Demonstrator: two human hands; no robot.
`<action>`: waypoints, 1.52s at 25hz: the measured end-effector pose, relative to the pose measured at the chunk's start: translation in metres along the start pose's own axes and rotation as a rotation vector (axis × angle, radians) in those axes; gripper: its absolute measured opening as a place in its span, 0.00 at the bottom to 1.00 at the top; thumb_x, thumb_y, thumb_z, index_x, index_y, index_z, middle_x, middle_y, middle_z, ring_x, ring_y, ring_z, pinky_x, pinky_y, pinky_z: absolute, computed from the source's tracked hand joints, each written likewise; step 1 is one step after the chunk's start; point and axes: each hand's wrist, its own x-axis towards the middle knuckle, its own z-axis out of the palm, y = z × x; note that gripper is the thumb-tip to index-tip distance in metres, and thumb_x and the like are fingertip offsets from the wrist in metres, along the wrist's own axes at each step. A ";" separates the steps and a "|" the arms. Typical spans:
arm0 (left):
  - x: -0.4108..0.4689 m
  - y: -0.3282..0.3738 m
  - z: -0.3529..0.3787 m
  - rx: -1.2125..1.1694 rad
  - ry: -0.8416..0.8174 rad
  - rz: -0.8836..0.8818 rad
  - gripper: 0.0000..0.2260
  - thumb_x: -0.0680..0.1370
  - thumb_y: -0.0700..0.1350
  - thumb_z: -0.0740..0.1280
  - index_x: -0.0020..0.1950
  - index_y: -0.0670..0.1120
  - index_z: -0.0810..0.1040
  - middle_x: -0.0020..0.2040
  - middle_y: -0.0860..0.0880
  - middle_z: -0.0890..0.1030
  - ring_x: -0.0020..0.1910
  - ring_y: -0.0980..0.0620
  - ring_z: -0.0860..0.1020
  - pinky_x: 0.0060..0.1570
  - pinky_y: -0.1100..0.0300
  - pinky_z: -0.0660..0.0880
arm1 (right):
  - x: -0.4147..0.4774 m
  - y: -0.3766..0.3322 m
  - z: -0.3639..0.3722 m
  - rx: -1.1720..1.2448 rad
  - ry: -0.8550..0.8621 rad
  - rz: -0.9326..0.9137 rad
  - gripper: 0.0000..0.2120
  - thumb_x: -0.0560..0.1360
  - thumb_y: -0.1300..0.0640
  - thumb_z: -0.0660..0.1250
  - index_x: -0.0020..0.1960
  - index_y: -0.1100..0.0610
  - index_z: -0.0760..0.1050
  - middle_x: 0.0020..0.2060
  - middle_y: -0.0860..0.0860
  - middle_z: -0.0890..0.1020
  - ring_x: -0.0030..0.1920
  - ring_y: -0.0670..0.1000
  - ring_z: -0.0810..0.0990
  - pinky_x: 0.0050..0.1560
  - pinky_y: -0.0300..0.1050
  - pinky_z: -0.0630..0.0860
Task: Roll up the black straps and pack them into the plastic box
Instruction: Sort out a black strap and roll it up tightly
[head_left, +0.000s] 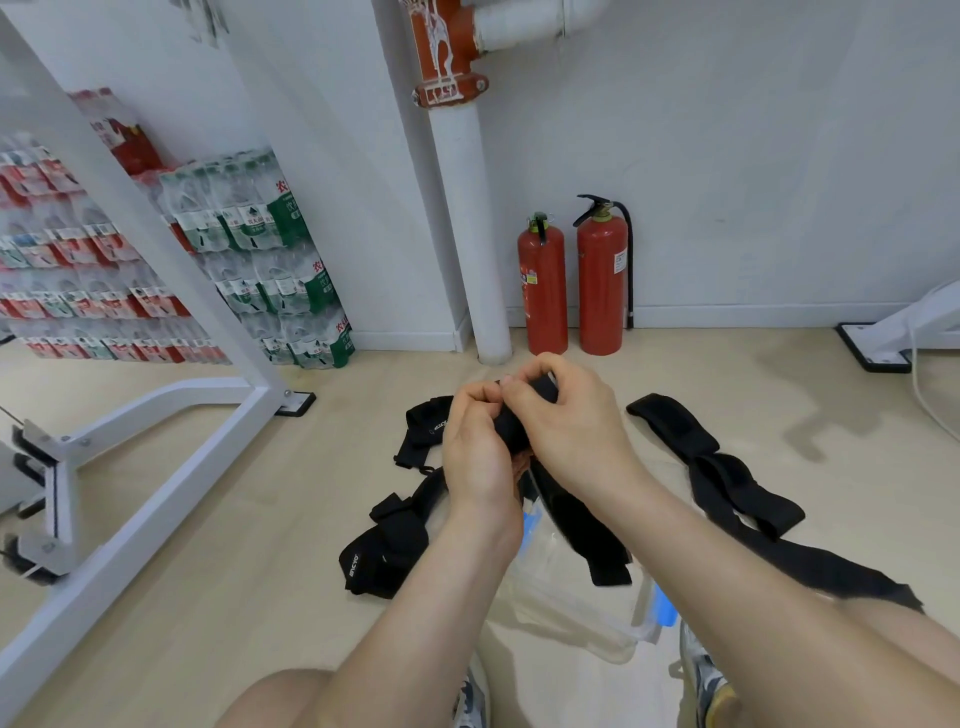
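Observation:
Both hands meet above the floor around one black strap (511, 428), partly wound into a roll. My left hand (475, 447) pinches the roll from the left and my right hand (566, 421) curls over it from the right. The strap's free tail (587, 535) hangs down over the clear plastic box (576, 603), which sits on the floor under my forearms and is partly hidden. Other black straps lie loose on the floor: one long strap (727, 483) at the right, one (423, 426) behind my left hand, one bundle (384, 545) at the left.
Two red fire extinguishers (571, 286) stand against the wall beside a white pipe (467, 234). Packs of bottled water (260, 260) are stacked at the left, behind a white metal frame (156, 415). Another white stand foot (883, 343) is at the right. My shoes (706, 680) are beside the box.

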 end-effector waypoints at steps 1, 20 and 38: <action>0.000 0.001 0.000 0.008 -0.017 0.009 0.11 0.78 0.36 0.54 0.41 0.46 0.72 0.36 0.47 0.77 0.26 0.56 0.72 0.25 0.65 0.66 | 0.001 0.001 0.000 0.023 0.008 0.033 0.07 0.75 0.53 0.67 0.40 0.53 0.78 0.38 0.49 0.82 0.42 0.51 0.81 0.44 0.49 0.78; -0.005 0.002 0.008 0.159 0.011 0.141 0.12 0.79 0.48 0.63 0.36 0.49 0.73 0.32 0.51 0.72 0.31 0.52 0.69 0.28 0.62 0.68 | 0.011 -0.008 -0.033 0.207 -0.294 0.292 0.08 0.77 0.51 0.66 0.43 0.53 0.79 0.35 0.49 0.80 0.37 0.48 0.78 0.38 0.43 0.73; 0.001 0.011 0.010 -0.112 0.026 -0.075 0.07 0.84 0.45 0.58 0.48 0.45 0.69 0.37 0.44 0.77 0.28 0.51 0.71 0.25 0.62 0.66 | 0.013 -0.008 -0.020 0.374 -0.089 0.263 0.22 0.70 0.51 0.77 0.58 0.54 0.70 0.40 0.51 0.82 0.31 0.48 0.78 0.30 0.41 0.73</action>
